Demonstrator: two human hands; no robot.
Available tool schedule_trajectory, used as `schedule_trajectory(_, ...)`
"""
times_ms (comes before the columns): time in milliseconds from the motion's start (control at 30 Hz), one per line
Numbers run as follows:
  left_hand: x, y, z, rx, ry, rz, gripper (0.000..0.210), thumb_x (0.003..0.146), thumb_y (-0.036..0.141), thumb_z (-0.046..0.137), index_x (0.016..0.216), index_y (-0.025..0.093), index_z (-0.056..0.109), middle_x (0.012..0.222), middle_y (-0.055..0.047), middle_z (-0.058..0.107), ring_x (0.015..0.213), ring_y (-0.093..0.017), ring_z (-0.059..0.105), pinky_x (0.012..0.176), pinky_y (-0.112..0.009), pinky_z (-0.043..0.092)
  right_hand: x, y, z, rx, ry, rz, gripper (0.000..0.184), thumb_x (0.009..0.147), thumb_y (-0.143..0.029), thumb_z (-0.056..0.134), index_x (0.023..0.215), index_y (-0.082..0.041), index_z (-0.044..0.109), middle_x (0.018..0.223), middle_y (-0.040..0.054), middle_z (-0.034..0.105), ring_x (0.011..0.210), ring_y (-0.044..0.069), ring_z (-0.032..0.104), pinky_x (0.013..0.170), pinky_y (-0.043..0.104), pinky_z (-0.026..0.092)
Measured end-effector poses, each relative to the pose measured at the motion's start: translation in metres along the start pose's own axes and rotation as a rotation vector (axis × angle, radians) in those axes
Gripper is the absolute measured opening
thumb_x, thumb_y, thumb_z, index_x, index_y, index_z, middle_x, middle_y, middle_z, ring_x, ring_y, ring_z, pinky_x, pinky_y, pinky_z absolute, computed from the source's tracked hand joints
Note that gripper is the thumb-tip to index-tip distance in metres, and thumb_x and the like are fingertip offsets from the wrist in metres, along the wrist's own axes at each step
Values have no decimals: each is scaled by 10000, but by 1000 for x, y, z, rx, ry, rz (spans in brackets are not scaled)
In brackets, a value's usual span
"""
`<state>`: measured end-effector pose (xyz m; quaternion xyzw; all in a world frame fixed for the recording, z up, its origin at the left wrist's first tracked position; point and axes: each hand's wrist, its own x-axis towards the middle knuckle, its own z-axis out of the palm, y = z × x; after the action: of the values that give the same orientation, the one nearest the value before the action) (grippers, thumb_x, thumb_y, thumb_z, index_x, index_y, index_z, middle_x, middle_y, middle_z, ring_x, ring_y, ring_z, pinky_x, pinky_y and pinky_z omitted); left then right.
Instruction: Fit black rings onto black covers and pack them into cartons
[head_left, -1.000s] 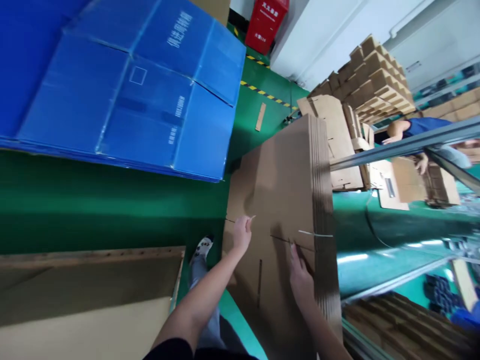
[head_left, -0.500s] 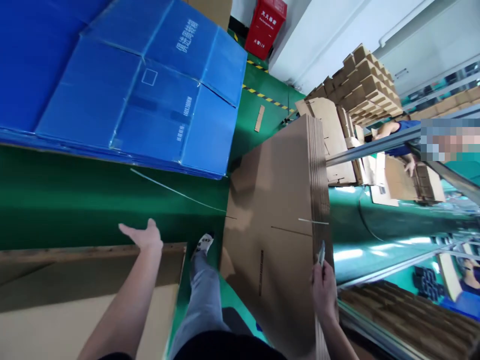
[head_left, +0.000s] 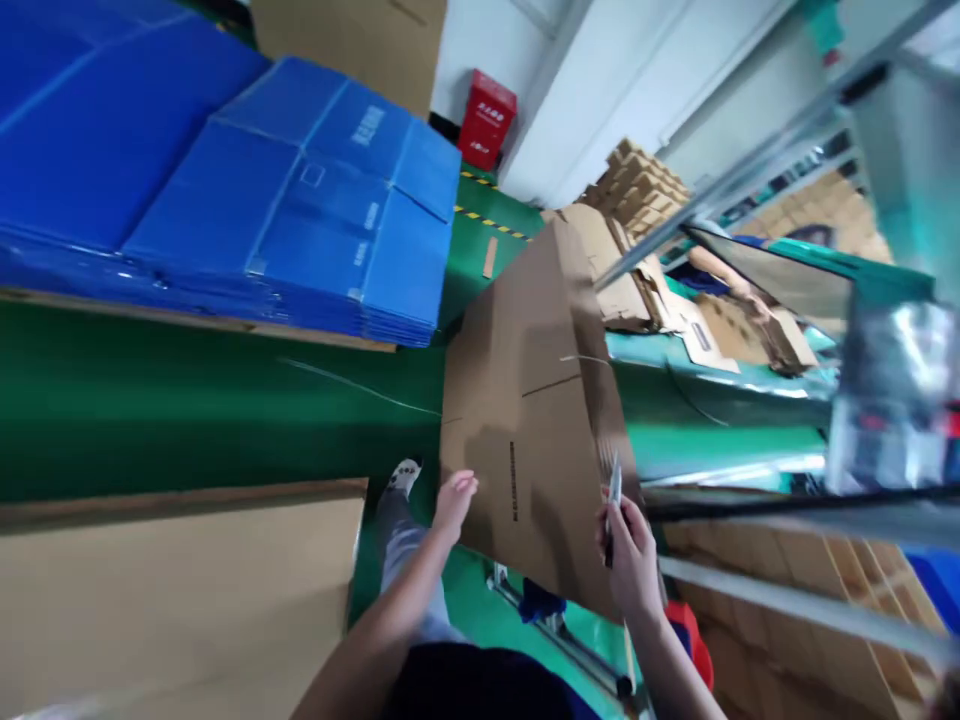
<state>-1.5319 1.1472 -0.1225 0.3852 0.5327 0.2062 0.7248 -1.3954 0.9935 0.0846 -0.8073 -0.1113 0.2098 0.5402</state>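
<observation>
Brown cardboard sheets (head_left: 536, 425) are apparently being unstrapped; my right hand (head_left: 634, 550) is gripping a silver-bladed knife (head_left: 615, 482), left hand (head_left: 453, 503) curled, contents unclear; the thin white strap (head_left: 582, 357) is probably needing clearing.

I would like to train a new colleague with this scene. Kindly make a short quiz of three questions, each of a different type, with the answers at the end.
1. Multiple choice: who holds the slim silver-bladed knife with a dark handle?
a) the person's left hand
b) the person's right hand
c) both hands together

2. True or false: in the picture, the stack of flat, folded blue cartons lies to the left of the stack of flat brown cardboard sheets.

3. Fill in with "blue" or "brown": a thin white strip lies across the edge of the ____ stack.

Key: 1. b; 2. true; 3. brown.
</observation>
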Motion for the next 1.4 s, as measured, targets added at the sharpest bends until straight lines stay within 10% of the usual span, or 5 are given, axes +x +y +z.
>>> schedule_trajectory(267,-119,-13,29,99,-331,-75,180,812,215,631,969,141,678,965,-134,752,880,-209,726,820,-334,563,-98,6,-89,180,-70,-107,448,862,-555,608,1099,-176,617,769,-9,586,546,94,475,459,211,331)
schedule_trajectory(700,-103,44,-29,211,-186,-161,149,795,63,617,860,191,658,800,-30,733,719,-122,698,751,-242,537,-94,173,-213,-290,371,193,533,659,-132,462,1149,-183,667,956,58,720,869,217,662,746,280,486)
schedule_trajectory(1067,-103,90,10,827,-395,345,250,765,274,555,944,153,681,969,-143,746,923,-270,712,873,-420,550,30,175,-212,-455,677,78,537,782,-152,428,1288,-49,573,1271,237,580,1222,332,509,1012,465,389)
schedule_trajectory(1200,-97,91,86,820,-518,542,439,753,170,544,1175,197,662,1307,-91,648,1259,-212,564,1133,-350,386,17,158,-150,-490,854,-77,536,902,-297,363,1333,-12,508,1306,271,528,1263,371,453,1062,542,323)
schedule_trajectory(1400,-99,63,131,888,-661,707,570,803,129,493,1370,175,534,1470,-106,500,1385,-195,429,1211,-334,276,-21,139,-30,-933,443,-665,541,897,-232,445,1432,-158,469,1510,128,443,1393,306,375,1177,533,212)
